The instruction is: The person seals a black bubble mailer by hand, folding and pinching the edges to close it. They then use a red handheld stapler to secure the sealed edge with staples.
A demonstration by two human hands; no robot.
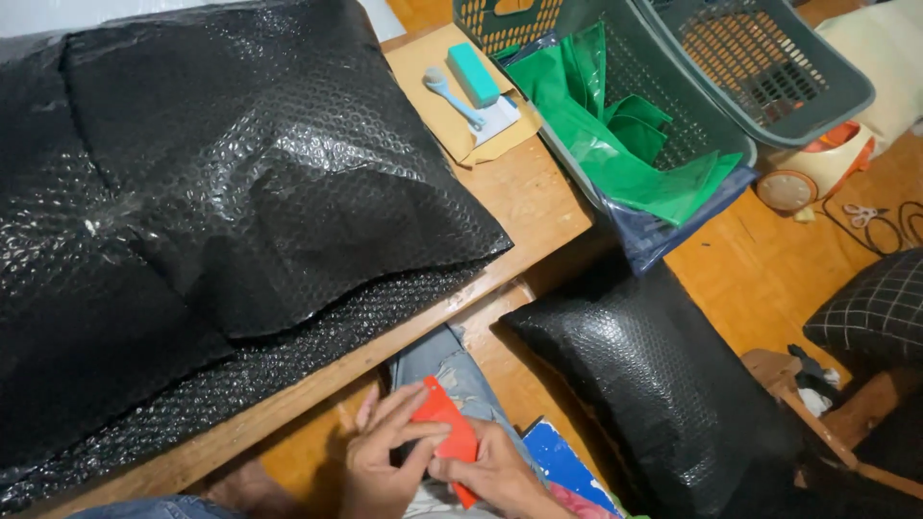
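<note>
Black bubble wrap (212, 192) covers the wooden surface (538, 207); below its edge, left hand (380, 461) and right hand (495, 473) pinch a red sheet (447, 432), fingers closed on it, steadying it over the lap.

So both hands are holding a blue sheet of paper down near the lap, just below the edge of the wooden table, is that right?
Not quite: the sheet is red, not blue, as the head view shows. The left hand and right hand both hold it near the lap, below the edge of the wooden table. A blue sheet does lie beside the right hand, but neither hand holds it.
</note>
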